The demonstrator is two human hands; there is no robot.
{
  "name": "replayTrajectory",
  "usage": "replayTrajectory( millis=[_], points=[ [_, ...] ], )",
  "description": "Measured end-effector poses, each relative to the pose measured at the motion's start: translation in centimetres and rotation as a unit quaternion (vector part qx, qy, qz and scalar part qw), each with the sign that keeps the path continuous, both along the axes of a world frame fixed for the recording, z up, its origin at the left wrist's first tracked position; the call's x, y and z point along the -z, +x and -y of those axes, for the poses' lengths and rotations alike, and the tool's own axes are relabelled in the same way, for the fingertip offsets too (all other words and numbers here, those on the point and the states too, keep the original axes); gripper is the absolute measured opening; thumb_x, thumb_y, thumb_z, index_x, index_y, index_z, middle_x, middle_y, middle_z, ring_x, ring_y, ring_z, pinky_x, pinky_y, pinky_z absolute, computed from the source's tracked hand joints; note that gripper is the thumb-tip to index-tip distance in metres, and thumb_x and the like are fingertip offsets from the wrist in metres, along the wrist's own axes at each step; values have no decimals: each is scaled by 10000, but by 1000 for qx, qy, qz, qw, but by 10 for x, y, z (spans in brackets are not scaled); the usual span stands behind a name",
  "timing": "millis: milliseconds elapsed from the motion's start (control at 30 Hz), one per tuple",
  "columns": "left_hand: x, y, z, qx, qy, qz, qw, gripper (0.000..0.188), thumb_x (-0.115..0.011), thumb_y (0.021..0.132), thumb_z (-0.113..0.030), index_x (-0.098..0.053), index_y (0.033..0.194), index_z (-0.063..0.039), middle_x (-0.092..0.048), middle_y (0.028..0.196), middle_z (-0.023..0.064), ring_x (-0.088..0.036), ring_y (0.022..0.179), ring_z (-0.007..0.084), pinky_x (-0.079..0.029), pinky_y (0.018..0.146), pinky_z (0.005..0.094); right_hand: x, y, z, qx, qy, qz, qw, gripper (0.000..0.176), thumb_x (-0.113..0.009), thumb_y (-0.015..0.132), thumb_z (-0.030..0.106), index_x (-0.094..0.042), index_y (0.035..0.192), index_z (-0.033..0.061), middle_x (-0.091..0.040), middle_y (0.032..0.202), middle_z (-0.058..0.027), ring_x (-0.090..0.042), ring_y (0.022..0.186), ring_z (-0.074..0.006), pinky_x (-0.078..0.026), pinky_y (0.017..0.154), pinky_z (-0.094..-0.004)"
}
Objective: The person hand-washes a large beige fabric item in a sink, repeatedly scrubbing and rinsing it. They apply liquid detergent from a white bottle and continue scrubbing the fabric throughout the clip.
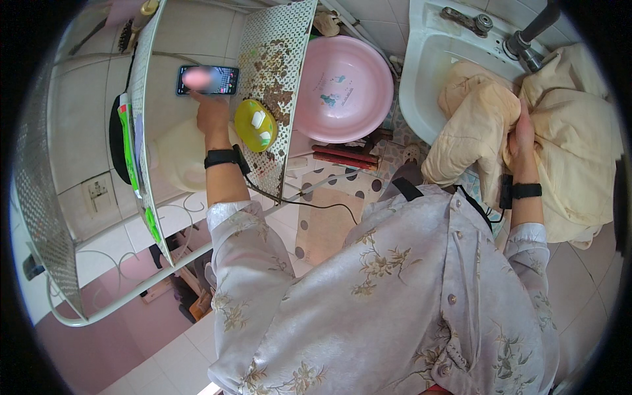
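My left hand (pixel 213 117) reaches to a smartphone (pixel 215 80) on a metal rack, index finger at the lit screen's lower edge and the other fingers curled in. Nothing is held in that hand. Bunched cream fabric (pixel 474 123), possibly a padded garment, hangs over the rim of the white washbasin (pixel 419 94), part of it inside. My right hand (pixel 522 133) grips a fold of it, its fingers partly hidden by cloth. Each wrist wears a black strap with a small device; a cable runs from the left one.
A yellow-green soap dish (pixel 255 126) with white pieces stands on the rusty perforated shelf (pixel 276 64). Beside it is a pink plastic basin (pixel 345 89). A toothpaste tube (pixel 128 148) lies along another shelf. A metal tap (pixel 528 49) juts over the washbasin. A dotted mat (pixel 326 212) lies below.
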State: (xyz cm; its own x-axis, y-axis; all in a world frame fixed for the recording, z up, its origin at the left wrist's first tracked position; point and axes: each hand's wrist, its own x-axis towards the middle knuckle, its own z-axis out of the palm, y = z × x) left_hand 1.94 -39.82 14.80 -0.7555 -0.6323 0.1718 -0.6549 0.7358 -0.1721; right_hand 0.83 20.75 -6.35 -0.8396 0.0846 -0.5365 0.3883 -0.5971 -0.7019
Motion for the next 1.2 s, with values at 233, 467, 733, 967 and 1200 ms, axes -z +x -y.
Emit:
replayTrajectory(
  millis=[233, 467, 733, 967, 1200],
  points=[
    [9, 1, 9, 3, -6, 12, 1000, 771, -509, 827, -289, -111, 1408, 23, -635, 992, 245, -620, 920, 384, -483, 801, 467, 7, -1, -3, -2, 2, 10, 1000, 437, -424, 965, 358, -540, 1183, -3, -595, 1173, -97, -546, 1087, -195, -399, 959, -312],
    [9, 0, 4, 14, 5, 67, 998, 606, -505, 833, -260, -299, 1375, -84, -632, 1024, 225, -614, 940, 377, -486, 799, 465, 13, -1, -6, 0, 5, 0, 1000, 435, -415, 968, 357, -546, 1180, 1, -593, 1178, -97, -544, 1093, -196, -395, 965, -313],
    [22, -14, 27, 10, 10, 54, 998, 429, -529, 821, -225, -501, 1222, -75, -617, 1072, 217, -594, 987, 377, -473, 836, 452, 8, 0, -3, 10, 16, 3, 1000, 434, -432, 963, 354, -539, 1180, -6, -592, 1174, -100, -546, 1087, -196, -400, 960, -312],
    [11, -10, 2, -31, 29, -29, 999, 866, -567, 809, -318, -57, 1392, 68, -605, 1088, 243, -585, 1022, 377, -462, 862, 436, 5, 0, -3, 11, 17, 2, 1000, 443, -438, 960, 360, -535, 1182, -10, -591, 1171, -104, -547, 1083, -198, -401, 958, -310],
    [7, -6, 5, -35, 35, 28, 998, 878, -557, 808, -358, -68, 1399, 66, -592, 1107, 258, -583, 1025, 380, -456, 880, 435, 10, -2, -4, 7, 1, 5, 1000, 428, -442, 958, 346, -545, 1170, -10, -601, 1157, -98, -555, 1072, -196, -406, 952, -310]
  ],
)
